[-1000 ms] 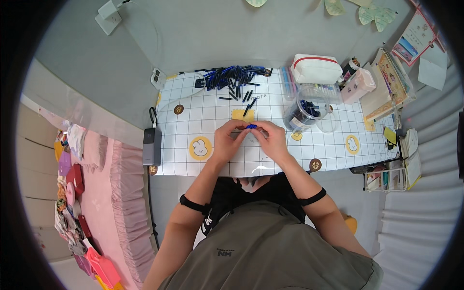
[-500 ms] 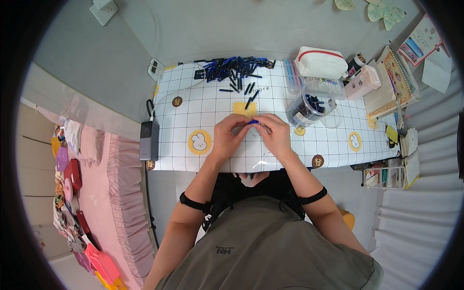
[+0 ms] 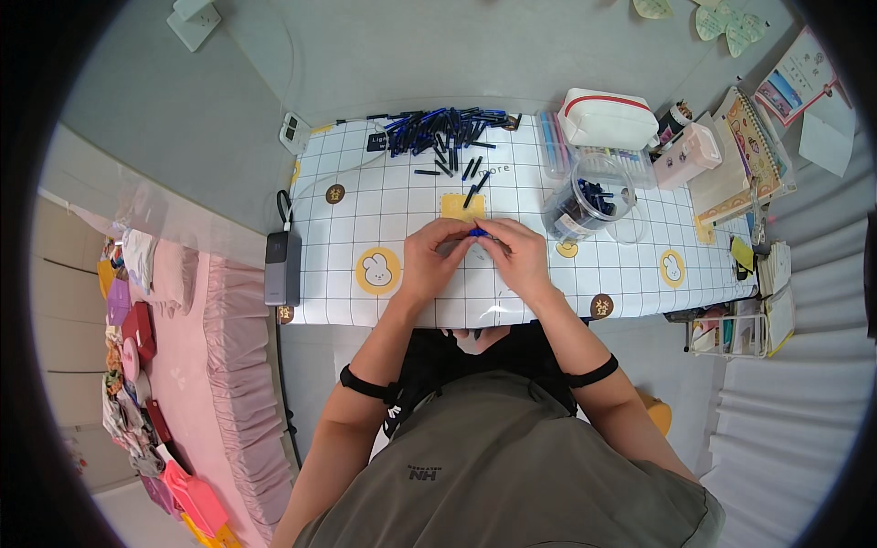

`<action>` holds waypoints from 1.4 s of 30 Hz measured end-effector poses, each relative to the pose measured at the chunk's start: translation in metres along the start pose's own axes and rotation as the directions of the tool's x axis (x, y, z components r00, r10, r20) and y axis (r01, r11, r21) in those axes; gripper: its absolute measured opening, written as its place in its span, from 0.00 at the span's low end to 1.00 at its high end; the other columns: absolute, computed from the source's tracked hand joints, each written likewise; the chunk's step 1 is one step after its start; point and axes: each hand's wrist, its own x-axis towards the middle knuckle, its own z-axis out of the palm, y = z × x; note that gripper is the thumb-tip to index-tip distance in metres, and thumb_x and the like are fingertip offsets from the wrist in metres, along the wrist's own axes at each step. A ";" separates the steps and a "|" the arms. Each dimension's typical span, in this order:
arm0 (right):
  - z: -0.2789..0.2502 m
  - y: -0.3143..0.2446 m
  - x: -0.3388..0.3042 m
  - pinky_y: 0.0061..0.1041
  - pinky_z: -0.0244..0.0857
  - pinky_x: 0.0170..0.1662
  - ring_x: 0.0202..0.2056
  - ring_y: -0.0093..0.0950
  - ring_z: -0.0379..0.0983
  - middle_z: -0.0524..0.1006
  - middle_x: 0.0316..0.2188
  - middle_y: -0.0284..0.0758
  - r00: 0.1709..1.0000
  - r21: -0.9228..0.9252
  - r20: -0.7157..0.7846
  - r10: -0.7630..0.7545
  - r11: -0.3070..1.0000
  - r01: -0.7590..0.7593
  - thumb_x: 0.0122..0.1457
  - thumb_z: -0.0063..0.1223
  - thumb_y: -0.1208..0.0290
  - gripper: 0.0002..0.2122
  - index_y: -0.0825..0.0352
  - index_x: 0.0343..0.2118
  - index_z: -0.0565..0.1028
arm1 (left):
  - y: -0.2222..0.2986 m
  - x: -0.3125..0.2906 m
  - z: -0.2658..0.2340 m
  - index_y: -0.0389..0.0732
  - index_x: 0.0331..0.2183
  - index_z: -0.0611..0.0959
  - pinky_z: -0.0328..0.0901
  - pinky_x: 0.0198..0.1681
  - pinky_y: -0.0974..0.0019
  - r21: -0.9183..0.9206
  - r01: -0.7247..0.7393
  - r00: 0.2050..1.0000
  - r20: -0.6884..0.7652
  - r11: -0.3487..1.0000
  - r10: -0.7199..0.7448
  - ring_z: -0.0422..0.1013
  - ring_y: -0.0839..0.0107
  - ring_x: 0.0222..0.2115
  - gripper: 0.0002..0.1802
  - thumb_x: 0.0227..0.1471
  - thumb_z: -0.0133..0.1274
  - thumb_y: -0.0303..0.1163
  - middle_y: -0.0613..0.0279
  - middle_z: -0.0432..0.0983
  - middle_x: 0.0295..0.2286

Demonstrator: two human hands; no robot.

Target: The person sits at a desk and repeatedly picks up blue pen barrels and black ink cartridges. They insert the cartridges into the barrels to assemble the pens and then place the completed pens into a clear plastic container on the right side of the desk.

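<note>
My left hand (image 3: 435, 255) and my right hand (image 3: 517, 257) meet over the near middle of the table, fingertips pinched together. Between them is a small blue ink cartridge (image 3: 478, 233), mostly covered by the fingers. Just beyond the hands, a few loose dark cartridges (image 3: 470, 195) lie near a yellow square printed on the cloth. A large heap of black and blue cartridges (image 3: 438, 130) spreads along the table's back edge. To the right stands a clear round tub (image 3: 568, 220), uncovered, with more cartridges inside.
The grid-patterned tablecloth (image 3: 333, 233) covers the table. Next to the tub lies a clear round lid (image 3: 627, 225). At the back right are a white pouch (image 3: 606, 117), a case of coloured pens (image 3: 554, 146) and a pink box (image 3: 687, 157). A grey power bank (image 3: 282, 267) sits at the left edge.
Both hands stay in nearly the same place, with only slight finger movement around the blue cartridge. The heap, the loose cartridges and the tub look unchanged.
</note>
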 end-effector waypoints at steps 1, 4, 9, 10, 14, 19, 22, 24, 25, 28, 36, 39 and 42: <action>0.000 -0.001 0.000 0.24 0.81 0.41 0.40 0.30 0.88 0.88 0.44 0.41 1.000 0.020 -0.004 0.017 1.000 -0.017 0.61 0.70 0.82 0.16 0.66 0.53 0.86 | 0.000 0.000 0.000 0.31 0.48 0.89 0.79 0.55 0.66 -0.005 0.001 1.000 0.003 1.000 -0.001 0.84 0.68 0.47 0.14 0.61 0.65 0.14 0.56 0.86 0.45; 0.003 0.004 -0.004 0.23 0.81 0.42 0.39 0.28 0.89 0.89 0.41 0.40 0.997 0.046 -0.047 0.054 0.998 -0.051 0.61 0.71 0.82 0.15 0.68 0.51 0.87 | 0.001 0.000 0.001 0.31 0.48 0.89 0.79 0.54 0.67 0.013 0.003 1.000 0.009 1.000 -0.003 0.85 0.68 0.46 0.13 0.60 0.66 0.15 0.57 0.87 0.44; 0.002 0.003 -0.005 0.23 0.81 0.42 0.39 0.28 0.89 0.89 0.39 0.39 0.994 0.053 -0.044 0.100 0.994 -0.098 0.59 0.72 0.82 0.11 0.69 0.45 0.87 | 0.004 -0.001 -0.002 0.31 0.47 0.88 0.80 0.52 0.67 0.017 0.031 0.999 0.024 0.999 -0.032 0.85 0.69 0.46 0.12 0.60 0.67 0.16 0.57 0.87 0.43; 0.001 0.001 -0.004 0.23 0.81 0.42 0.39 0.28 0.89 0.89 0.40 0.39 0.995 0.039 -0.035 0.092 0.995 -0.091 0.59 0.72 0.82 0.11 0.70 0.45 0.87 | 0.005 -0.001 -0.002 0.31 0.46 0.88 0.80 0.52 0.67 0.005 0.038 0.999 0.027 0.999 -0.039 0.85 0.69 0.46 0.12 0.60 0.67 0.16 0.57 0.87 0.43; -0.001 0.002 -0.001 0.23 0.81 0.42 0.40 0.29 0.89 0.89 0.41 0.39 1.000 0.032 -0.022 0.021 0.999 -0.020 0.59 0.72 0.82 0.10 0.70 0.44 0.87 | 0.008 -0.001 -0.001 0.31 0.46 0.88 0.80 0.52 0.68 -0.091 0.070 0.997 0.019 0.993 -0.069 0.85 0.70 0.45 0.11 0.61 0.66 0.16 0.57 0.87 0.43; 0.003 -0.001 -0.003 0.24 0.81 0.42 0.39 0.28 0.88 0.89 0.39 0.38 0.992 0.090 -0.063 0.110 0.990 -0.104 0.59 0.73 0.81 0.11 0.69 0.44 0.87 | 0.000 -0.002 -0.002 0.30 0.46 0.88 0.80 0.52 0.68 -0.079 0.118 0.993 0.026 0.990 -0.116 0.85 0.70 0.45 0.11 0.61 0.66 0.16 0.57 0.88 0.42; 0.004 0.007 -0.006 0.24 0.82 0.43 0.38 0.28 0.88 0.88 0.38 0.37 0.992 0.055 -0.064 0.108 0.993 -0.105 0.59 0.74 0.80 0.11 0.68 0.44 0.86 | 0.002 -0.002 -0.001 0.30 0.45 0.89 0.80 0.51 0.68 -0.087 0.129 0.992 0.025 0.988 -0.127 0.84 0.70 0.45 0.10 0.61 0.66 0.16 0.57 0.88 0.43; 0.003 0.007 -0.006 0.24 0.82 0.43 0.38 0.28 0.89 0.89 0.38 0.37 0.996 0.034 -0.056 0.073 0.997 -0.071 0.59 0.74 0.79 0.11 0.69 0.44 0.85 | 0.003 -0.002 -0.002 0.29 0.45 0.89 0.80 0.51 0.68 -0.067 0.091 0.996 0.025 0.994 -0.090 0.84 0.70 0.44 0.09 0.61 0.66 0.16 0.57 0.87 0.43; 0.002 0.006 -0.006 0.24 0.82 0.43 0.39 0.28 0.89 0.89 0.38 0.36 0.997 0.024 -0.051 0.056 0.998 -0.055 0.59 0.75 0.79 0.11 0.69 0.44 0.85 | 0.003 -0.002 -0.003 0.29 0.44 0.90 0.80 0.51 0.68 -0.057 0.073 0.997 0.025 0.996 -0.072 0.84 0.70 0.44 0.09 0.61 0.66 0.17 0.57 0.87 0.43; 0.000 0.001 -0.003 0.24 0.82 0.43 0.38 0.27 0.89 0.89 0.38 0.37 0.997 0.027 -0.037 0.064 0.998 -0.063 0.59 0.74 0.79 0.11 0.69 0.43 0.85 | 0.005 -0.002 -0.002 0.30 0.44 0.90 0.81 0.50 0.68 -0.057 0.065 0.998 0.017 0.996 -0.064 0.84 0.70 0.43 0.09 0.61 0.67 0.17 0.56 0.86 0.44; 0.004 0.003 -0.004 0.24 0.83 0.45 0.40 0.27 0.89 0.89 0.38 0.37 0.990 0.106 -0.040 0.135 0.986 -0.131 0.60 0.74 0.80 0.10 0.69 0.44 0.85 | 0.004 0.001 -0.002 0.30 0.45 0.90 0.81 0.48 0.70 -0.025 0.047 0.999 0.007 0.999 -0.047 0.84 0.70 0.43 0.10 0.60 0.66 0.17 0.57 0.86 0.44; 0.002 0.000 -0.002 0.24 0.82 0.44 0.40 0.27 0.89 0.89 0.38 0.37 0.991 0.088 -0.024 0.130 0.988 -0.128 0.60 0.74 0.80 0.11 0.69 0.44 0.85 | 0.004 0.000 -0.002 0.30 0.45 0.90 0.81 0.48 0.70 -0.029 0.045 0.999 0.003 0.999 -0.044 0.84 0.70 0.42 0.10 0.60 0.66 0.17 0.57 0.86 0.43; -0.001 -0.001 -0.002 0.24 0.82 0.44 0.40 0.27 0.89 0.89 0.37 0.37 0.994 0.052 -0.010 0.111 0.993 -0.110 0.59 0.74 0.80 0.11 0.69 0.44 0.85 | 0.006 0.000 -0.004 0.30 0.45 0.90 0.80 0.49 0.69 -0.002 0.047 0.999 0.027 0.999 -0.047 0.85 0.70 0.43 0.10 0.61 0.66 0.17 0.57 0.86 0.43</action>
